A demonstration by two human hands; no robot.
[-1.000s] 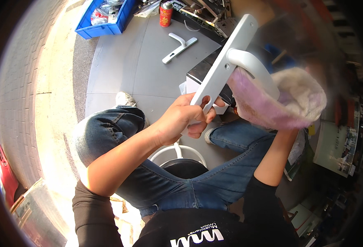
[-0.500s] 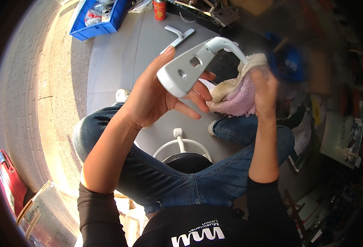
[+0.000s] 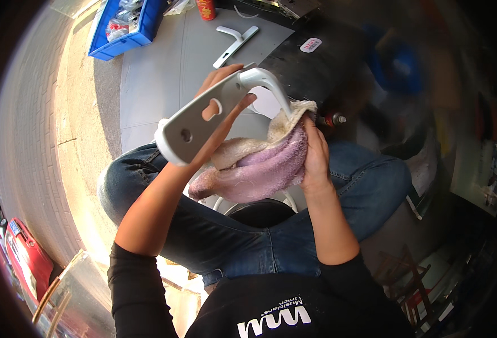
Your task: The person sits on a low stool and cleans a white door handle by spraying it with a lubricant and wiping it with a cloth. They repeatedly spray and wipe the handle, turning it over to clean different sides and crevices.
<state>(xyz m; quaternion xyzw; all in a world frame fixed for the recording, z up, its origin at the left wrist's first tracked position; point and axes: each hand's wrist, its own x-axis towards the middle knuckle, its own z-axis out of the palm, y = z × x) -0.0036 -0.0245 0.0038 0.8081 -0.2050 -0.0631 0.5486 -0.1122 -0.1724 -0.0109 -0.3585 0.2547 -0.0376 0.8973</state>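
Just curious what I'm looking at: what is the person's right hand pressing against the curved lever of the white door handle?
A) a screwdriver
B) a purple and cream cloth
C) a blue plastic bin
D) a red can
B: the right hand holds a purple and cream cloth bunched against the lever of the white door handle, which the left hand grips by its plate.

A single head-worn fisheye looks steeply down, very close above the white door handle plate point(image 3: 203, 121), with the grey floor beyond it.
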